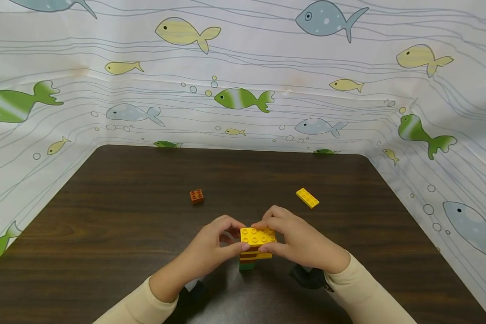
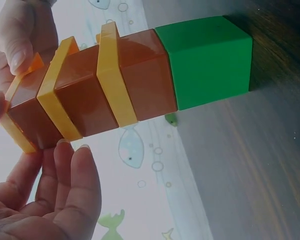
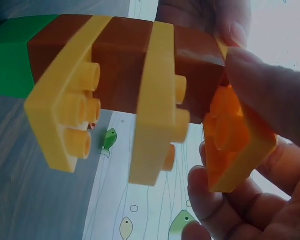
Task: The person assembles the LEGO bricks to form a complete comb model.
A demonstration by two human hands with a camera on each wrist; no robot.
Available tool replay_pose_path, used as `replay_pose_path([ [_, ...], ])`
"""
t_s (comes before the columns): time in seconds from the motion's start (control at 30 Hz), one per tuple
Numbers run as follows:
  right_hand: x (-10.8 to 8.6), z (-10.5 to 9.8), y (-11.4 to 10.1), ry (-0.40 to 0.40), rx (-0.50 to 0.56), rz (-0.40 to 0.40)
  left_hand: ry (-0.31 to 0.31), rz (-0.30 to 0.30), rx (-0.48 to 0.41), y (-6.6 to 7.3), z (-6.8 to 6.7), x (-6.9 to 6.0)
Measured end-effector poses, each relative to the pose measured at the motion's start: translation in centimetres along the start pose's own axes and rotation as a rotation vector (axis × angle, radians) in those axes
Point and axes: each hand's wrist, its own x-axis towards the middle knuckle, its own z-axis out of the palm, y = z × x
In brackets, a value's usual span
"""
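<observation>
Both my hands were on the top of a tower of toy bricks [image 2: 87,92]. My left hand [image 1: 212,245] pinched the left end of the top yellow plate [image 1: 257,238], thumb in front and fingers curved behind. My right hand [image 1: 303,239] pinched the other end the same way, so neither hand was wide open.

The tower stood upright right in front of me, with the green brick [image 2: 212,65] at the bottom. Over that came the low brown brick [image 2: 150,75], then yellow and brown took turns up to the top. The yellow plates stuck out past the brown bricks on the right, and bumps showed there. I cannot tell if the top one was pushed all the way down.

Farther off on the dark wood tabletop [image 1: 105,225], a small red-brown brick [image 1: 196,196] lay to the left and a loose yellow plate [image 1: 307,198] to the right. Behind was a white wall cover [image 1: 283,67] with fish on it.
</observation>
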Motion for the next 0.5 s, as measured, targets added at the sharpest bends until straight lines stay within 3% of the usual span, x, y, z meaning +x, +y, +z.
replay_pose_path([
  [0.5,-0.22,0.69,0.29,0.046,0.05,0.004,-0.002,0.007,0.027,-0.19,0.07,0.11],
])
